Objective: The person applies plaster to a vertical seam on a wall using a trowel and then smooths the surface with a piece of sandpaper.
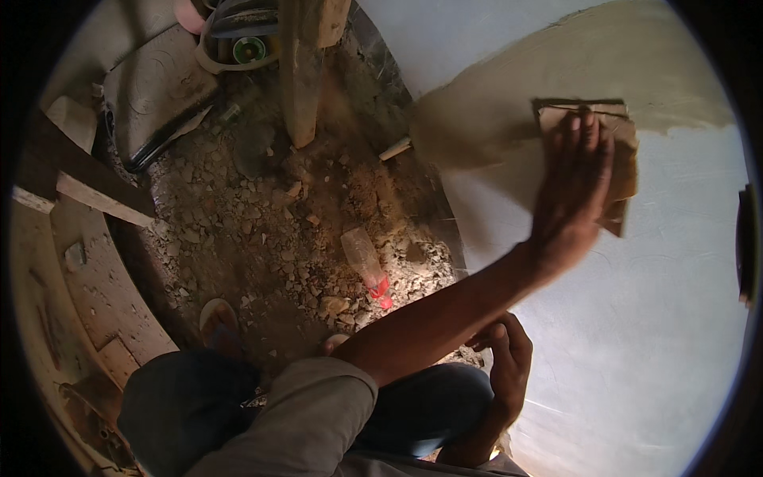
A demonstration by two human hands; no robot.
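Note:
My left hand (pixel 574 179) lies flat with fingers stretched over a folded brown sheet that looks like sandpaper (pixel 625 171), pressing it against the white wall (pixel 660 294). The sheet's top and right edges stick out past my fingers. A grey-beige patch (pixel 628 60) covers the upper part of the wall. Below my left forearm, my right hand (pixel 510 358) sits beside my knee and close to the wall. Its fingers are curled in, partly behind the left arm, and I see nothing in them.
Rubble and dust cover the floor (pixel 214 215). A clear bottle with a red cap (pixel 362 256) lies there. Wooden posts (pixel 300 87) stand ahead, near a dusty black case (pixel 159 87) and a pale bucket (pixel 208 56). Timber boards (pixel 103 262) line the left side.

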